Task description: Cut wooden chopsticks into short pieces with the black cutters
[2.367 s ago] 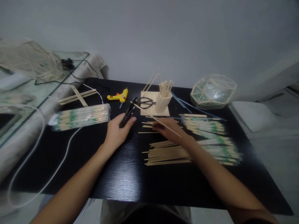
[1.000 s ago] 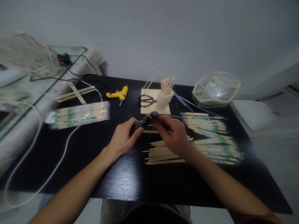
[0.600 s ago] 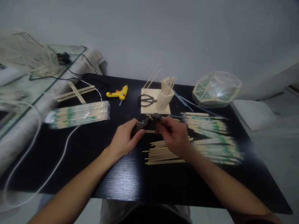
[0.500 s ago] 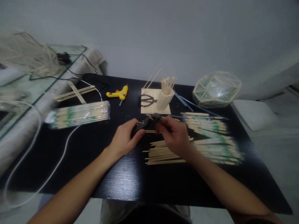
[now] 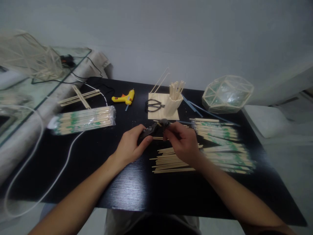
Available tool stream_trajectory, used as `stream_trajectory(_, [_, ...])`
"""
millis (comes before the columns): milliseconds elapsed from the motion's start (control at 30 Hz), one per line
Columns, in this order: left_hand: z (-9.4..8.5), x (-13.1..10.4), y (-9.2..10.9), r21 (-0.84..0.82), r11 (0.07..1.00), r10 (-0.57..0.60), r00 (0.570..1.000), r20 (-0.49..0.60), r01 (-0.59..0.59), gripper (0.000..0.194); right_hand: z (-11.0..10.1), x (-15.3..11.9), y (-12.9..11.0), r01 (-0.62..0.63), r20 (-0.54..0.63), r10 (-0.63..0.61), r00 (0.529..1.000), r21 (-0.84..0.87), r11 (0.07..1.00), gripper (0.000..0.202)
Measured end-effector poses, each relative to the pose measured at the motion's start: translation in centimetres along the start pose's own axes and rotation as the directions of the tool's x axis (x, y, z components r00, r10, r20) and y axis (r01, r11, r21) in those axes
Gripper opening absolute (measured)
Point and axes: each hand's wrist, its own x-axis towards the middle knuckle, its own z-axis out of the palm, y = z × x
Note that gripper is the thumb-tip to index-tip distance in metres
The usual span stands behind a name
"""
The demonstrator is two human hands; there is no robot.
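Observation:
Over the middle of the black table (image 5: 97, 182), my left hand (image 5: 129, 143) is closed around the left part of a dark, curved tool (image 5: 154, 128) whose kind I cannot make out. A small pale yellow bit shows near the tool's right end. My right hand (image 5: 184, 145) is pinched at that right end, touching or very near it; what lies between its fingertips is hidden. Loose wooden sticks (image 5: 171, 161) lie below and partly behind my right hand. Beyond both hands, black-handled scissors (image 5: 153, 105) rest on a pale wooden board (image 5: 158, 115).
A stick-walled cup (image 5: 172, 107) with upright sticks stands on the board. A yellow glue gun (image 5: 124, 98) lies left. Bagged chopsticks (image 5: 85, 120) lie left, more packets (image 5: 222, 156) right. A faceted stick frame (image 5: 227, 94) stands back right. A white cable (image 5: 66, 163) loops left.
Almost nothing differs. Both hands keep the same hold around the dark tool, and the whole view has shifted by a few pixels.

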Motion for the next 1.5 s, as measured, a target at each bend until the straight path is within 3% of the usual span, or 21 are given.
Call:
stream_trajectory(267, [-0.1, 0.03, -0.02, -0.022, 1.0, 0.015, 1.0, 0.008, -0.015, 0.038, -0.33, 0.3, -0.11, -0.073, 0.055, 0.067, 0.996, 0.107, 0.992, 0.017])
stream_trajectory(567, [-0.09, -0.15, -0.32, -0.036, 0.997, 0.067, 0.998, -0.017, -0.067, 0.038, -0.65, 0.58, -0.81, -0.134, 0.156, 0.099, 0.983, 0.228, 0.964, 0.035])
stream_trajectory(833, [-0.13, -0.12, -0.39, -0.057, 0.995, 0.083, 0.997, -0.012, -0.083, 0.042, -0.79, 0.53, -0.13, -0.28, 0.292, 0.159, 0.943, 0.441, 0.853, 0.029])
stream_trajectory(1167, [-0.3, -0.05, -0.52, -0.062, 0.994, 0.097, 0.995, 0.027, -0.095, 0.043, -0.95, 0.74, -0.33, -0.495, 0.434, 0.283, 0.855, 0.526, 0.691, 0.031])
stream_trajectory(1500, [-0.64, 0.04, -0.41, -0.013, 1.0, 0.006, 0.996, 0.093, -0.005, 0.043, -0.8, 0.62, -0.05, -0.528, 0.437, 0.314, 0.843, 0.553, 0.645, 0.029])
